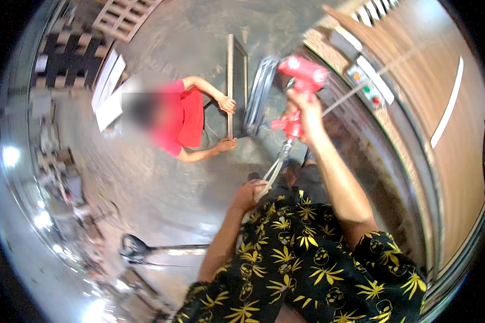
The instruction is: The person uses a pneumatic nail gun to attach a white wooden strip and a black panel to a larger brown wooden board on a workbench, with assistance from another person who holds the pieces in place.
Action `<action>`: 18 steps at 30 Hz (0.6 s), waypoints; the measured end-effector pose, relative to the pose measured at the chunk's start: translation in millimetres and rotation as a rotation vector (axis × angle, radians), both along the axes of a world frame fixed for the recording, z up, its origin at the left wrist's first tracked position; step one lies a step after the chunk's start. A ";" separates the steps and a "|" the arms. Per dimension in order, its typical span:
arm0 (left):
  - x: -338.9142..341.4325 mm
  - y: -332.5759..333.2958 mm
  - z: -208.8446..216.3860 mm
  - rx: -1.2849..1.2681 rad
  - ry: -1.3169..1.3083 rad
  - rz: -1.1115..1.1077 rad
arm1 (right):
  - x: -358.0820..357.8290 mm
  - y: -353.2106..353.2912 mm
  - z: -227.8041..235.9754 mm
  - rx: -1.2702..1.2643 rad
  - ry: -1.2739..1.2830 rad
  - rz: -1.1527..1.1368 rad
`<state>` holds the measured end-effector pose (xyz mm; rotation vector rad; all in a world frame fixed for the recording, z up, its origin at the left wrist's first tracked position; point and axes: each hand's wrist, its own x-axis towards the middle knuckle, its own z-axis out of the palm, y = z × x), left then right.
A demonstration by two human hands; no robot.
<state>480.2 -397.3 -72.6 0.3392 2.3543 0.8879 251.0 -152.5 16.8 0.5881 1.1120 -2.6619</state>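
My right hand [309, 112] is wrapped round the handle of a red pneumatic nail gun [304, 74], held up in front of me. Its long dark magazine [262, 94] lies on the left side of the tool. From the metal fitting at the handle's end, a pale air hose [275, 168] runs down to my left hand [246, 195], which is closed around it near my waist. Just beyond the magazine stands a panel with a light edge [230, 81]; a co-worker in a red shirt [191, 121] grips that edge with both hands.
To my right runs a long wood-grain bench [436, 59], with a control box [365, 86] with coloured buttons at its edge. A dark-handled device on a pole [137, 248] stands at lower left. Slatted wood [125, 17] and stacked boards [70, 59] lie at far left.
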 end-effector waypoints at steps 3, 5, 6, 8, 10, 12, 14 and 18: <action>21.3 -8.7 6.5 -0.110 -0.218 0.058 | 28.5 -22.2 -70.2 -0.029 -0.159 0.027; 23.3 -8.5 16.4 -0.210 -0.254 -0.006 | 43.4 -25.7 -111.8 0.070 -0.209 0.076; 27.7 -22.7 11.3 -0.136 -0.320 -0.073 | 51.4 -26.2 -131.6 0.139 -0.231 0.128; 43.4 -40.9 -3.9 -0.118 -0.348 0.022 | 70.9 -35.2 -171.1 0.360 -0.177 0.162; 41.6 -49.0 -23.4 -0.172 -0.410 0.125 | 89.5 -47.5 -213.2 0.469 -0.155 0.159; 35.9 -59.4 -43.0 -0.180 -0.460 0.220 | 106.3 -60.5 -248.7 0.373 -0.269 0.199; 21.3 -70.3 -73.2 -0.143 -0.492 0.305 | 123.5 -68.4 -271.2 0.214 -0.408 0.215; -0.9 -108.2 -135.1 -0.190 -0.474 0.440 | 155.4 -103.1 -332.0 0.126 -0.578 0.046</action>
